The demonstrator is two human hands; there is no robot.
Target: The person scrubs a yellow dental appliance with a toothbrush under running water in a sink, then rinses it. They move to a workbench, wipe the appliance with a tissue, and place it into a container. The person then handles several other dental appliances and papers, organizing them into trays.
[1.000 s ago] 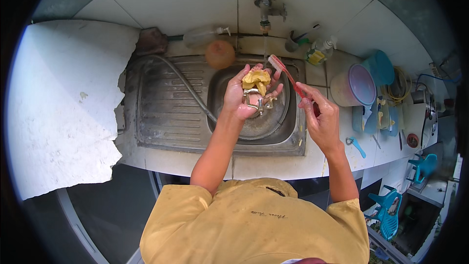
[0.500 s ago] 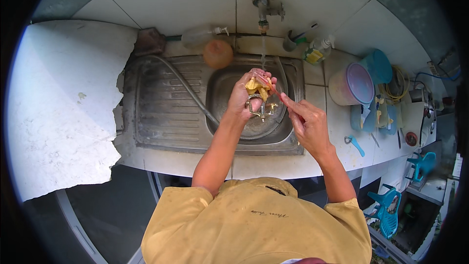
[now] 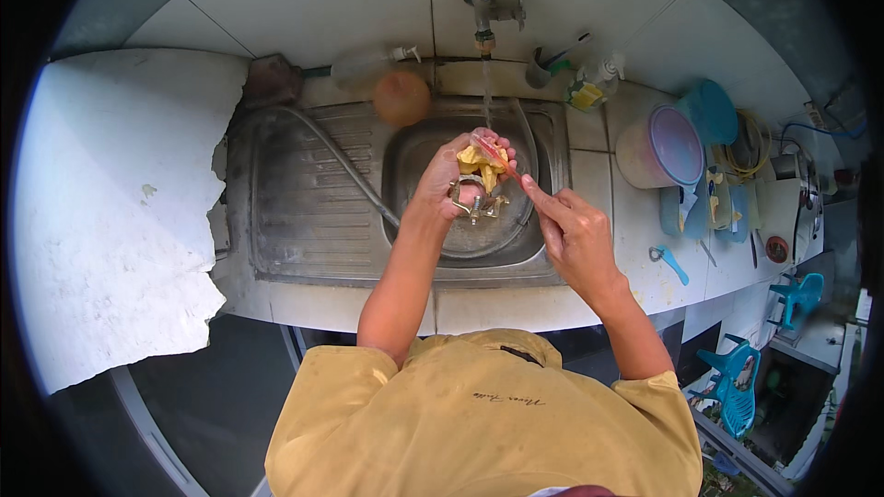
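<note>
A person in a yellow shirt works over a steel sink, water streaming from a wall tap beyond the 2 hands. The left hand, palm up with fingers curled, is clamped around a yellow lump attached to a metal frame, both above the basin. The right hand grips a red toothbrush by the handle, its head over the lump. An orange ball sits at the sink's rear edge; a purple-lidded tub stands on the counter to the right.
</note>
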